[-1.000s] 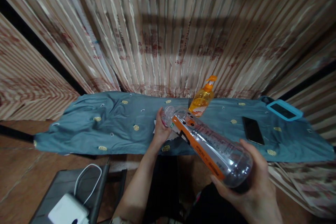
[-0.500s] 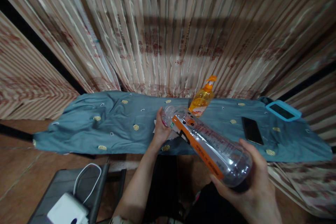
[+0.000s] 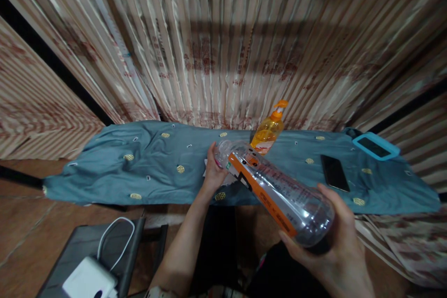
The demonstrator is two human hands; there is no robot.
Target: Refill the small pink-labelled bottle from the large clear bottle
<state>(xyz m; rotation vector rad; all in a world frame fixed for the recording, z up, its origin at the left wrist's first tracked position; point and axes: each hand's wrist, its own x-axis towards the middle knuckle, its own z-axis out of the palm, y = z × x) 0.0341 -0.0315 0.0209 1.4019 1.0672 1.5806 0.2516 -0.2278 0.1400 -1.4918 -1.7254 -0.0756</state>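
Note:
A large clear plastic bottle (image 3: 279,195) with an orange label slants across the middle of the head view, its neck toward the far left and its base near me. My left hand (image 3: 213,170) is closed around the neck end. At the base, my right hand (image 3: 337,242) grips the bottle with thumb and fingers on either side. Some white paper or cloth (image 3: 228,179) lies on the table, partly hidden by my left hand and the bottle. Just beyond the bottle stands an orange pump bottle (image 3: 268,132) holding yellow liquid.
A teal patterned cloth covers the long table (image 3: 157,172). To the right lie a black phone (image 3: 334,173) and a blue-framed device (image 3: 376,146). A white charger (image 3: 89,279) with a cable rests on a dark stool (image 3: 77,242) at lower left. Striped curtains (image 3: 216,46) hang behind.
Both hands keep their hold on the clear bottle, which has barely moved. The view has shifted very slightly.

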